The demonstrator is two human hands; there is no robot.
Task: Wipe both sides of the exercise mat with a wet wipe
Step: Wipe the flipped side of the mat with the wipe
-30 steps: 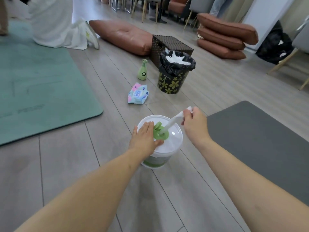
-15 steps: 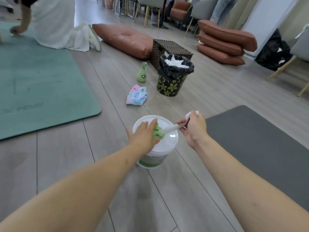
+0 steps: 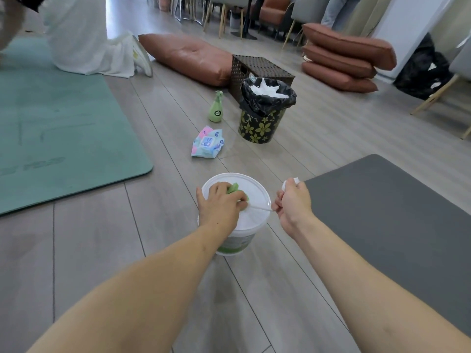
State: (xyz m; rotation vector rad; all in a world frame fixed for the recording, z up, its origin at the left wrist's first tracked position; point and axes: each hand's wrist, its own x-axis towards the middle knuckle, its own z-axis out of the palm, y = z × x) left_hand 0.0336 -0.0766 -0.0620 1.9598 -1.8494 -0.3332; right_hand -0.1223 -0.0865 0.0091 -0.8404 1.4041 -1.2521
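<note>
Wipe not yet free of the tub, mat not yet touched.

Your left hand [image 3: 221,206] lies over the green dispenser cap [image 3: 235,191] on the lid of the white wipe tub [image 3: 235,220], fingers curled about the cap and steadying it. A thin twisted strand of wet wipe [image 3: 260,208] runs from under those fingers to your right hand [image 3: 293,202], which clenches the bunched end. The grey exercise mat [image 3: 397,225] lies flat on the floor just beside that hand. To my eye you are only fetching the wipe: tearing it loose, wiping the upper face, turning the mat over and wiping the underside all remain.
</note>
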